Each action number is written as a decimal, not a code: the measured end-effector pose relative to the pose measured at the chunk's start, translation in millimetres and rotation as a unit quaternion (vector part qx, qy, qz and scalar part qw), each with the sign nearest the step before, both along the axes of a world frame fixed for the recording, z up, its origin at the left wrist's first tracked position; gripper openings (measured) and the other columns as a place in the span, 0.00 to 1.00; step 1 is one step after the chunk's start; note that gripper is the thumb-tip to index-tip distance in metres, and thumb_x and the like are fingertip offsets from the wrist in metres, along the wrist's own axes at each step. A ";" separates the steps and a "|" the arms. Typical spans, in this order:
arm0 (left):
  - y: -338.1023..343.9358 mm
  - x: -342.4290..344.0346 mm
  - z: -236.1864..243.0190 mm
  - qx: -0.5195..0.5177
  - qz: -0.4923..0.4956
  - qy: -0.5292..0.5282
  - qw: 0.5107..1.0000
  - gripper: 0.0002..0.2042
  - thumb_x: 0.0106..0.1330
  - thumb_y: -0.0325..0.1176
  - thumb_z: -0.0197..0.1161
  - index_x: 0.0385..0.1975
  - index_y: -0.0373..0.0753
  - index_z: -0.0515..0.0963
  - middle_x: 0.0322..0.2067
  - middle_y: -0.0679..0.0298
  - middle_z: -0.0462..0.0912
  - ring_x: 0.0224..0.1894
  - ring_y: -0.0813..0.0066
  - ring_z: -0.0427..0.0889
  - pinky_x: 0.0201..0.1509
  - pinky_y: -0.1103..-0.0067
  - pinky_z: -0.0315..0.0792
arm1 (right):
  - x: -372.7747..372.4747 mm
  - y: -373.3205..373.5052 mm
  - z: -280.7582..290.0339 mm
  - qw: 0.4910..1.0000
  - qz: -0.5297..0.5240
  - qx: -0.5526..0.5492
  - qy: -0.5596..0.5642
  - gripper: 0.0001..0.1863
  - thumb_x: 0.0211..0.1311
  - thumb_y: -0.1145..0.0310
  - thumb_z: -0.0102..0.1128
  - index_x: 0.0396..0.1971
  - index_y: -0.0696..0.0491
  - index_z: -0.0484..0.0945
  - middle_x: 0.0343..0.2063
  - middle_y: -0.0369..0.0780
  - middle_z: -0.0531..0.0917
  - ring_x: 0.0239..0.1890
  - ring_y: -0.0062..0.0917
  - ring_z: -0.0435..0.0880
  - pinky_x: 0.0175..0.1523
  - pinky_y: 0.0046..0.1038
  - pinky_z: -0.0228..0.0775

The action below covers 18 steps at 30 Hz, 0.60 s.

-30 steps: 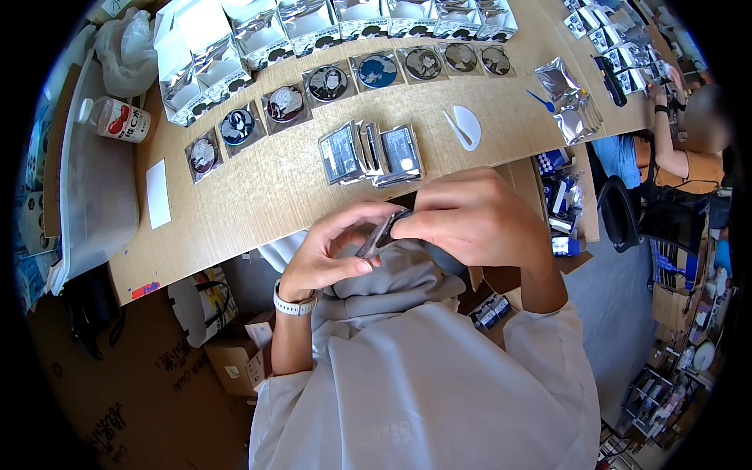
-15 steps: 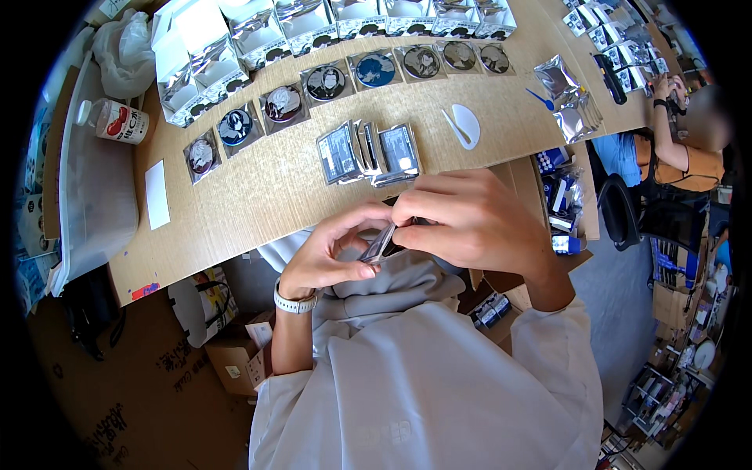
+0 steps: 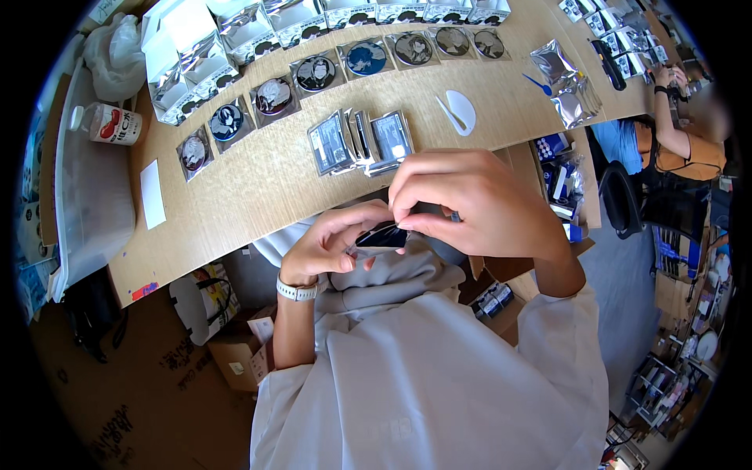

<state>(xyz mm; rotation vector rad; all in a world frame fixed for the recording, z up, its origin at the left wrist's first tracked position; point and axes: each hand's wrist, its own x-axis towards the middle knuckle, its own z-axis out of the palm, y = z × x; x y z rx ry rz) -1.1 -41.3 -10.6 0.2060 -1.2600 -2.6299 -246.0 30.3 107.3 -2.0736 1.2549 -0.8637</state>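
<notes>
My left hand (image 3: 333,243), with a pale watch on its wrist, holds a small flat packet (image 3: 382,236) between thumb and fingers, just off the table's front edge. The packet's visible side is dark and shiny with a pale rim; what is inside cannot be made out. At the packet's upper edge, the thumb and forefinger of my right hand (image 3: 478,200) are pinched together. Beyond my hands stands a cluster of flat packets (image 3: 360,141) with dark printed faces. Behind them, round picture badges (image 3: 316,72) in clear sleeves lie in a curved row.
Open white boxes (image 3: 296,23) with silver wrappers line the back. A white oval piece (image 3: 460,110), a blue spoon (image 3: 537,84) and silver foil packets (image 3: 568,86) lie right. At left are a white card (image 3: 153,194), a bottle (image 3: 113,124) and a plastic bin (image 3: 94,200). Someone sits far right.
The packet has turned in my left hand, so its dark, shiny side now shows. My right hand has shifted slightly up and right, its fingers now pinched at the packet's upper edge.
</notes>
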 end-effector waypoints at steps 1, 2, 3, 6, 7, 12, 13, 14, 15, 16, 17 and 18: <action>0.6 0.0 -2.3 0.005 0.005 0.000 1.000 0.45 0.53 0.51 0.79 0.65 0.24 0.71 0.61 0.50 0.75 0.58 0.63 0.80 0.39 0.80 0.78 | 0.8 0.1 2.7 0.999 -0.002 0.036 -0.009 0.07 0.55 0.78 0.72 0.30 0.55 0.80 0.35 0.35 0.84 0.29 0.26 0.82 0.31 0.26 0.73; 1.4 0.0 -4.4 0.010 0.010 0.000 1.000 0.46 0.52 0.51 0.79 0.65 0.24 0.71 0.61 0.49 0.76 0.56 0.63 0.81 0.38 0.80 0.78 | 1.7 0.3 3.7 0.997 -0.004 0.071 -0.019 0.07 0.55 0.78 0.72 0.30 0.55 0.80 0.35 0.35 0.85 0.28 0.26 0.82 0.31 0.26 0.73; 2.3 -0.9 -4.0 0.008 0.019 -0.005 1.000 0.46 0.52 0.53 0.79 0.64 0.23 0.71 0.59 0.48 0.77 0.54 0.62 0.82 0.36 0.80 0.78 | 2.3 0.6 2.6 0.996 0.000 0.077 -0.033 0.07 0.56 0.78 0.72 0.30 0.55 0.80 0.35 0.36 0.85 0.28 0.26 0.82 0.30 0.26 0.73; 6.6 -5.5 1.9 -0.014 0.059 -0.032 0.998 0.50 0.48 0.62 0.78 0.57 0.20 0.74 0.50 0.43 0.82 0.46 0.57 0.87 0.27 0.79 0.77 | 2.5 -0.6 0.0 0.994 0.013 0.087 -0.061 0.06 0.57 0.78 0.71 0.31 0.56 0.81 0.35 0.36 0.85 0.28 0.27 0.82 0.30 0.27 0.73; 7.6 -6.0 1.6 -0.011 0.058 -0.030 0.998 0.49 0.48 0.62 0.78 0.57 0.20 0.74 0.50 0.42 0.82 0.46 0.56 0.87 0.27 0.79 0.77 | 2.8 0.1 0.0 0.995 0.015 0.085 -0.059 0.07 0.56 0.78 0.72 0.31 0.56 0.81 0.35 0.36 0.86 0.28 0.27 0.82 0.30 0.27 0.73; 8.1 -6.0 -5.9 0.005 0.051 -0.014 0.999 0.48 0.49 0.59 0.79 0.58 0.20 0.73 0.51 0.41 0.81 0.47 0.52 0.86 0.28 0.78 0.78 | 3.2 0.7 -0.1 0.996 0.013 0.068 -0.055 0.08 0.55 0.77 0.73 0.31 0.55 0.80 0.32 0.36 0.85 0.29 0.27 0.83 0.31 0.26 0.72; 7.0 -6.2 -6.3 0.009 0.049 -0.013 0.999 0.48 0.48 0.58 0.79 0.58 0.20 0.73 0.51 0.41 0.81 0.47 0.52 0.86 0.29 0.77 0.78 | 3.3 -0.6 -1.1 0.996 0.023 0.061 -0.053 0.08 0.55 0.76 0.73 0.31 0.55 0.80 0.32 0.36 0.84 0.30 0.27 0.83 0.31 0.26 0.72; 7.4 -6.3 -5.5 0.015 0.044 -0.013 0.999 0.48 0.48 0.57 0.80 0.59 0.20 0.72 0.51 0.41 0.81 0.47 0.51 0.86 0.29 0.77 0.78 | 3.6 -1.8 -1.1 0.997 0.034 0.053 -0.051 0.09 0.55 0.76 0.74 0.31 0.54 0.80 0.31 0.36 0.84 0.30 0.27 0.83 0.31 0.27 0.72; 7.7 -5.1 -6.4 0.028 0.039 -0.010 0.999 0.48 0.48 0.55 0.81 0.59 0.20 0.72 0.51 0.41 0.80 0.48 0.50 0.86 0.30 0.76 0.78 | 4.8 -1.2 3.4 0.996 0.017 0.083 -0.027 0.11 0.54 0.75 0.75 0.32 0.53 0.79 0.30 0.34 0.83 0.31 0.25 0.83 0.31 0.26 0.73; 7.5 -2.6 -7.6 0.040 0.037 -0.007 0.999 0.48 0.47 0.54 0.81 0.60 0.20 0.71 0.52 0.41 0.80 0.49 0.50 0.86 0.31 0.76 0.78 | 7.0 -3.2 5.6 0.993 0.013 0.111 -0.041 0.11 0.55 0.75 0.73 0.33 0.53 0.78 0.28 0.35 0.83 0.30 0.26 0.84 0.32 0.27 0.73; 8.1 -0.6 -8.8 0.052 0.034 -0.004 0.998 0.49 0.47 0.53 0.82 0.61 0.20 0.70 0.52 0.41 0.80 0.49 0.49 0.85 0.32 0.75 0.78 | 9.3 -4.7 7.5 0.989 0.010 0.138 -0.054 0.10 0.56 0.75 0.72 0.33 0.53 0.77 0.27 0.36 0.83 0.29 0.27 0.86 0.33 0.29 0.73; 8.7 0.4 -9.3 0.063 0.034 0.000 0.997 0.48 0.47 0.52 0.82 0.61 0.19 0.70 0.53 0.41 0.80 0.50 0.49 0.85 0.34 0.75 0.78 | 11.6 -5.7 9.0 0.984 0.008 0.166 -0.067 0.10 0.57 0.75 0.70 0.34 0.54 0.75 0.26 0.37 0.84 0.28 0.28 0.87 0.33 0.30 0.74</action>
